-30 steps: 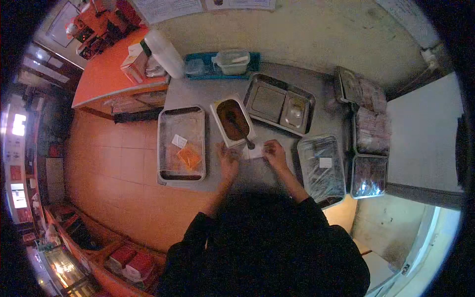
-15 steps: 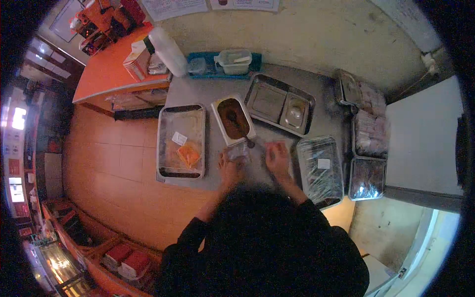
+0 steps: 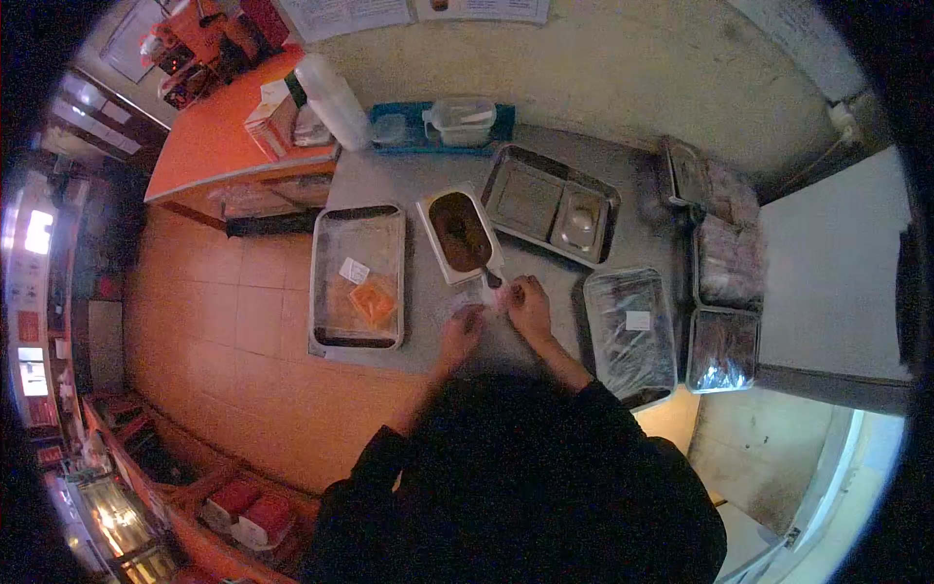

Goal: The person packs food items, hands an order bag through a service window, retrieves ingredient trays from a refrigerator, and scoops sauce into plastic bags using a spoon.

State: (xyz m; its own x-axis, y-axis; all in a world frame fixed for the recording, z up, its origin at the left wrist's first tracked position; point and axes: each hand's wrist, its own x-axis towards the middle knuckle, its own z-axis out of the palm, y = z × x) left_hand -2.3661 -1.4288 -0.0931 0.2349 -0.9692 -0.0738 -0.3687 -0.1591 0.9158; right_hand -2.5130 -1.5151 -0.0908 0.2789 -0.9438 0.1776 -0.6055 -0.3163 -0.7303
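Note:
My left hand (image 3: 461, 336) is closed at the table's front edge, its fingertips on a thin clear plastic bag (image 3: 474, 292). Close to its right, my right hand (image 3: 527, 310) has its fingers pinched by the bag, at a small pinkish piece (image 3: 501, 296) too blurred to name. Just beyond both hands stands a steel pan of brown sauce (image 3: 429, 227), with a dark spoon handle (image 3: 493, 279) leaning over its near rim. To the left lies a tray (image 3: 317, 277) under clear film, with an orange packet (image 3: 373, 303) and a white label (image 3: 354, 270) on it.
A film-wrapped tray (image 3: 632, 355) lies right of my hands. Behind it are lidded steel pans (image 3: 525, 200) in a tray. Several wrapped trays (image 3: 725, 336) line the right side. Plastic containers (image 3: 460, 119) sit on a blue tray (image 3: 399, 149) by the wall.
My right hand has moved left with the pinkish piece, up to the plastic bag by my left hand. The left hand's fingers have drawn together.

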